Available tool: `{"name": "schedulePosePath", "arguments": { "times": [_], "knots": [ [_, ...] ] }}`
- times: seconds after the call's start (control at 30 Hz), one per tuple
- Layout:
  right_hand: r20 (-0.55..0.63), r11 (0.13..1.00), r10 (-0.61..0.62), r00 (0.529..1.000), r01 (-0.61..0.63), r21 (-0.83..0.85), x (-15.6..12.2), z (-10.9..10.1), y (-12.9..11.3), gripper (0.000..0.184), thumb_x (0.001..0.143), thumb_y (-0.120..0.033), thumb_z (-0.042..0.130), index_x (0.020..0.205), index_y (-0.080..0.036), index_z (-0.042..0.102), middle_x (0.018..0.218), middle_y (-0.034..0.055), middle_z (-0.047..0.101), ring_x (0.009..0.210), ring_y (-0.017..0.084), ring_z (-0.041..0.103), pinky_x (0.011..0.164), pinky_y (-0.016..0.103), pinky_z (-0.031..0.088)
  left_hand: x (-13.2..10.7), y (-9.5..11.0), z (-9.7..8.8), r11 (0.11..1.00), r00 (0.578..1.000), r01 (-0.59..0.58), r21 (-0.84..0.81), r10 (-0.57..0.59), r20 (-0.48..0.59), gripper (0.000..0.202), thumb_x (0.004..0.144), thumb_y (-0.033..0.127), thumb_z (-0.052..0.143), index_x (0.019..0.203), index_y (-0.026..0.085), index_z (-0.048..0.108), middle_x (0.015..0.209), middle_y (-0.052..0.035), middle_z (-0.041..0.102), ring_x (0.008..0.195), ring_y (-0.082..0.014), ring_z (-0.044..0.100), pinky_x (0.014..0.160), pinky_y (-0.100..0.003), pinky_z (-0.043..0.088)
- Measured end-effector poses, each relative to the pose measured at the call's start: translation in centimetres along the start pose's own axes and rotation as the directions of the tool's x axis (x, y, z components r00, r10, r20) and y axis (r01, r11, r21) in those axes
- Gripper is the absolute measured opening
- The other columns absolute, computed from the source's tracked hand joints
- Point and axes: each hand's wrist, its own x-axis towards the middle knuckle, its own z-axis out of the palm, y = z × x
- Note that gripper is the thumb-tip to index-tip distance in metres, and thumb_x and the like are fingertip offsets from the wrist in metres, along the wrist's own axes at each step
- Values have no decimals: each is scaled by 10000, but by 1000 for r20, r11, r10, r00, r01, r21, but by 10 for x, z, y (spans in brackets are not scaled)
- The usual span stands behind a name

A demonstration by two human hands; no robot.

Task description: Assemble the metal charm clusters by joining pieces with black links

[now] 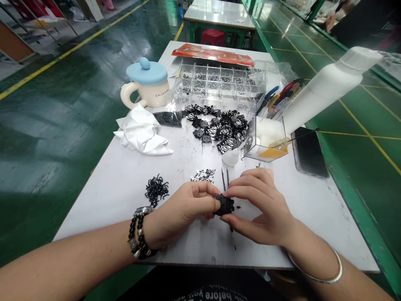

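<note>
The left hand (178, 213) is closed, its fingers curled around one edge of a small black metal hinge (224, 205). The right hand (260, 205) grips the opposite edge between thumb and fingers. The hinge is held between both hands, above the front middle of the worktop (103, 213). A thin dark tool (223, 179) lies just behind the hands, partly hidden.

Near the left hand are a cluster of black wire pins (156, 190) and a small patch of silver parts (203, 175). Toward the worktop's centre lies a heap of black and silver hinge plates (216, 127). Behind it stands a clear compartment box (213, 81) holding small metal parts. A white cloth (140, 131) and a mug with a blue lid (145, 83) sit toward the left edge. Along the right edge are a clear box (266, 140), assorted pliers (275, 98), and a tilted white bottle (328, 90). A phone (308, 152) lies at the edge, dark side up.
</note>
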Motion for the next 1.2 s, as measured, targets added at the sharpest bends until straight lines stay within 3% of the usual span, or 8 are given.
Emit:
{"name": "schedulePosePath", "arguments": {
  "times": [0.47,0.83,1.03,1.2],
  "knots": [
    [-12,1000,-23,1000,23,6,0,0,1,245,731,-264,703,922,-164,587,837,42,635,837,206,503,752,388,356,1,-1,0,999,1000,-2,-33,2,-12,190,641,202,689,792,123,603,631,15,580,554,-81,481,568,-234,341],
    [-7,1000,-12,1000,12,27,-1,-1,2,254,765,-312,687,936,-149,594,852,40,636,849,203,487,756,393,341,-3,0,3,957,995,102,-271,-100,21,197,625,170,738,764,106,613,642,12,585,533,-51,489,561,-181,365],
    [-54,999,-18,998,20,35,2,1,-2,307,867,-446,556,983,-163,584,808,36,634,817,185,490,750,383,343,0,-1,1,889,974,153,-431,-62,219,201,650,156,730,799,73,625,659,-17,590,559,-64,526,577,-176,410],
    [-174,988,31,984,-4,155,4,3,-10,291,890,-430,525,1037,-183,572,777,40,614,737,169,488,703,372,377,1,-4,1,835,928,166,-524,48,370,243,702,152,696,907,44,627,721,-40,612,620,-87,573,632,-196,458]
  ]
}}
